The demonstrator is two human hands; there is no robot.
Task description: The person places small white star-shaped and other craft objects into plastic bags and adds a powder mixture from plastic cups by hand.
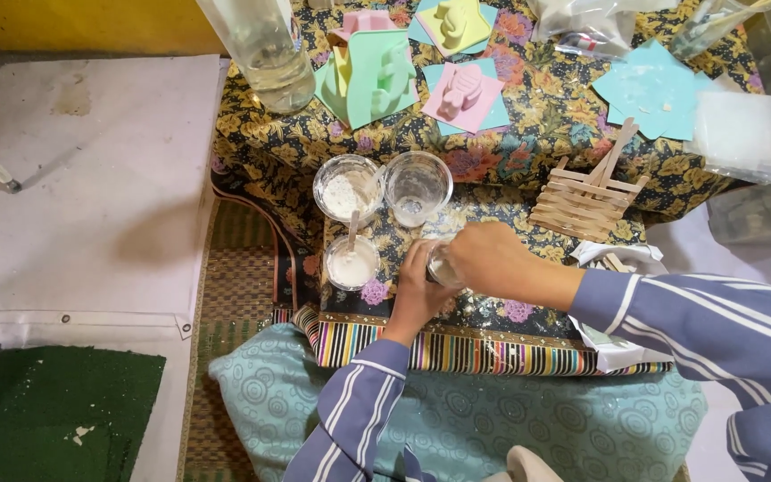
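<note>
Both hands meet at a small clear cup (442, 264) near the front of the table (528, 107), which is draped in a dark floral cloth. The left hand (417, 290) wraps its fingers (423, 257) around the cup's side from below, while the right hand (493, 259) covers it from above, its fingers curled down over the rim, so little of the cup shows. Just left of the hands stands a cup of white paste (351, 263) with a wooden stick (352, 230) leaning in it. Behind are a cup holding white powder (347, 186) and an almost empty clear cup (418, 186), side by side. To the right lies a raft of craft sticks (587, 193). Further back sit pastel moulds (377, 76) and a tall clear bottle (265, 49). Both sleeves are blue with white stripes.
</note>
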